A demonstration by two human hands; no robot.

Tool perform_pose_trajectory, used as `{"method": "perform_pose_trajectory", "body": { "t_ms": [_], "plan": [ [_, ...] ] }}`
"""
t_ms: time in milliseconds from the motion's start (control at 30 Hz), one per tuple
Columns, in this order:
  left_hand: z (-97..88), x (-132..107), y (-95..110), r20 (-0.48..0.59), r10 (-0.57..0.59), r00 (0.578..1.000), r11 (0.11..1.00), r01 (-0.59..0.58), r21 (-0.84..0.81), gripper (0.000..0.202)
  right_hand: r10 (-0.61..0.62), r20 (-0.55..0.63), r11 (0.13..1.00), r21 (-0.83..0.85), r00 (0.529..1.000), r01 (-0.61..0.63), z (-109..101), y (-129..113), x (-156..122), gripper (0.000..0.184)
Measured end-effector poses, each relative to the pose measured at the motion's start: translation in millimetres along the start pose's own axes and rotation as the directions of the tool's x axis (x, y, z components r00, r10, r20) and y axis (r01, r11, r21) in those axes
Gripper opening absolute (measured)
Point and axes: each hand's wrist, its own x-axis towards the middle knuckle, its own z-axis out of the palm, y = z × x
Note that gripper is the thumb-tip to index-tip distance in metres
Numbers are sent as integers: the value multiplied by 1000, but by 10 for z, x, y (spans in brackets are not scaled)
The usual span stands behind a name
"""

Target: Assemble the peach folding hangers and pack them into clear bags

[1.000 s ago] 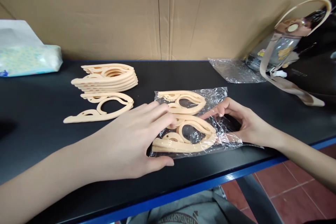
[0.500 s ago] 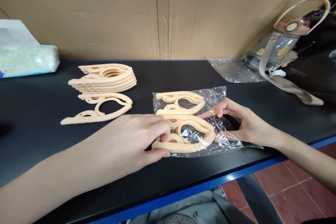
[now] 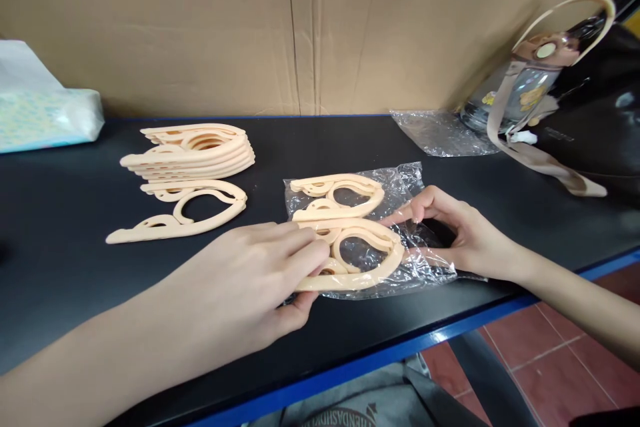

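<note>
A clear plastic bag (image 3: 410, 260) lies on the black table (image 3: 60, 213) with two peach plastic hangers in it. My left hand (image 3: 250, 287) pinches the left end of the near hanger (image 3: 367, 267), thumb below and fingers on top. The far hanger (image 3: 340, 197) lies just behind it in the bag. My right hand (image 3: 460, 233) holds the bag's right side, with fingers curled on the film. A stack of the same hangers (image 3: 195, 147) rests to the left, and one loose hanger (image 3: 180, 213) lies flat in front of the stack.
A cardboard wall (image 3: 300, 27) stands behind the table. A tissue pack (image 3: 45, 117) sits far left. An empty clear bag (image 3: 440, 133), a strapped water bottle (image 3: 525, 87) and a black bag (image 3: 600, 127) sit at the right. The table's blue front edge (image 3: 400, 353) is close.
My left hand slid back toward the near hanger's left end and closed its thumb and fingers on it. The bag with the hangers shifted slightly left. My right hand stayed on the bag.
</note>
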Motion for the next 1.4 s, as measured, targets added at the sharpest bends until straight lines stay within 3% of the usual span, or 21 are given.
{"method": "perform_pose_trajectory", "body": {
  "t_ms": [100,233,367,467,567,733,1000,1400],
  "plan": [
    [-2,-1,-1,-3,-13,1000,1000,13,11,7,-36,9,999,-18,999,36,2,-16,8,37],
    [47,-8,-71,-12,-82,997,997,82,9,63,-44,-2,998,-52,999,44,1,-33,9,36],
    [137,-38,-155,47,-132,990,990,134,-48,82,-36,-54,992,-121,998,29,8,-26,-14,34],
    [158,-46,-171,82,-175,981,976,184,-118,83,-33,-79,987,-157,996,21,16,-8,-37,38],
    [145,-34,-159,42,-199,979,970,203,-133,78,-38,-75,979,-201,996,22,25,4,-44,45],
    [145,-14,-162,5,-142,990,986,142,-88,74,-79,-104,953,-301,991,44,45,-16,-22,38],
    [163,-22,-204,-13,-116,993,992,115,-59,66,-76,-105,945,-325,992,38,46,-25,-36,35],
    [154,-1,-161,-4,-192,981,981,191,-42,79,-83,-134,982,-180,987,58,30,-12,-46,35]
  ]
}}
